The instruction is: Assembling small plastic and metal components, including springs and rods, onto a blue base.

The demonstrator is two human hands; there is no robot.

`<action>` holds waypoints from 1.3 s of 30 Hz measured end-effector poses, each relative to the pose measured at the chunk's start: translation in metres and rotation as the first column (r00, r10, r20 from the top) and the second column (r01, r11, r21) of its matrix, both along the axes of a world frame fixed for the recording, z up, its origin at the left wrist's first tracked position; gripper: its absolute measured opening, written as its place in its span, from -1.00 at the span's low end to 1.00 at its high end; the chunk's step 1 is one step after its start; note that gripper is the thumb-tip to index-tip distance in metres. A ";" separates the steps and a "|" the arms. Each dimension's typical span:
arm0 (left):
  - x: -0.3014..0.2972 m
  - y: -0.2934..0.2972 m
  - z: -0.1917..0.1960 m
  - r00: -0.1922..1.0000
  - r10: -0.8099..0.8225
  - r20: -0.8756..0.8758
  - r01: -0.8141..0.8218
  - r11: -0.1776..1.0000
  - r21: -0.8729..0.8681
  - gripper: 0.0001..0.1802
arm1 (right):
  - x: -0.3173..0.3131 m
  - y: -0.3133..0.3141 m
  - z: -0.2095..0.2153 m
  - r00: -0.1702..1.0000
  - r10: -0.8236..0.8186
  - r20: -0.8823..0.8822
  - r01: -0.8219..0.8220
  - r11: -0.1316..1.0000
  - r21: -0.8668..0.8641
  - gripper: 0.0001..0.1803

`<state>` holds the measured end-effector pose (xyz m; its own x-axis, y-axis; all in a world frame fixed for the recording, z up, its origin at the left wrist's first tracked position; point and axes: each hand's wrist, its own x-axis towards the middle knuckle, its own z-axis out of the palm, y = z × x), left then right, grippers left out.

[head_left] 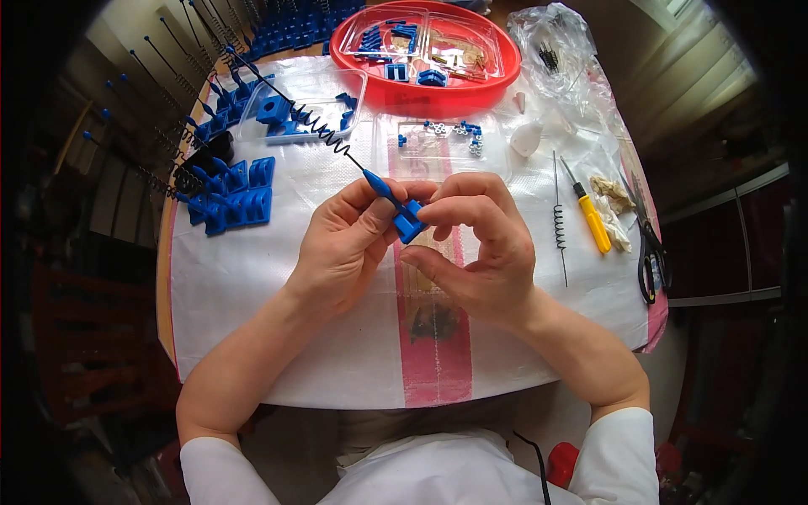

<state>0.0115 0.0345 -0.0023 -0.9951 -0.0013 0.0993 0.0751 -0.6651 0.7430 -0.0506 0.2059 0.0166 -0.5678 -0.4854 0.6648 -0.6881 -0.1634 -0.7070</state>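
Observation:
My left hand [341, 248] is closed on a blue plastic piece [407, 225] above the middle of the table, thumb on top. From its pointed collar a black wire [316, 126] with a coiled middle runs up and left to a small blue tip. Beside the block is my right hand [492, 252], its index finger curled at the block's edge and its thumb spread away below. The right fingertips seem to touch the piece without gripping it. Part of the piece is hidden behind my left fingers.
Rows of blue pieces with coiled wires [231, 202] stand at left. A clear box [358, 101] and a red tray [345, 63] hold small parts; white and blue bits lie in a clear lid [383, 135]. A loose coiled wire [559, 223], yellow-handled screwdriver [593, 223] and scissors [652, 252] lie right.

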 end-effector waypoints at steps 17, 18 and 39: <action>-0.001 -0.002 0.000 0.999 -0.002 0.034 0.004 0.999 -0.048 -0.74 | -0.004 0.001 -0.003 0.996 -0.077 0.050 0.076 0.997 0.018 -0.62; -0.001 -0.002 0.000 0.999 -0.002 0.033 0.003 0.999 -0.047 -0.74 | -0.004 0.001 -0.003 0.996 -0.079 0.052 0.078 0.997 0.019 -0.61; 0.000 -0.003 0.004 0.989 0.086 0.124 -0.081 0.996 -0.043 -0.79 | -0.004 0.000 -0.006 0.980 -0.120 0.156 0.106 0.990 0.091 -0.81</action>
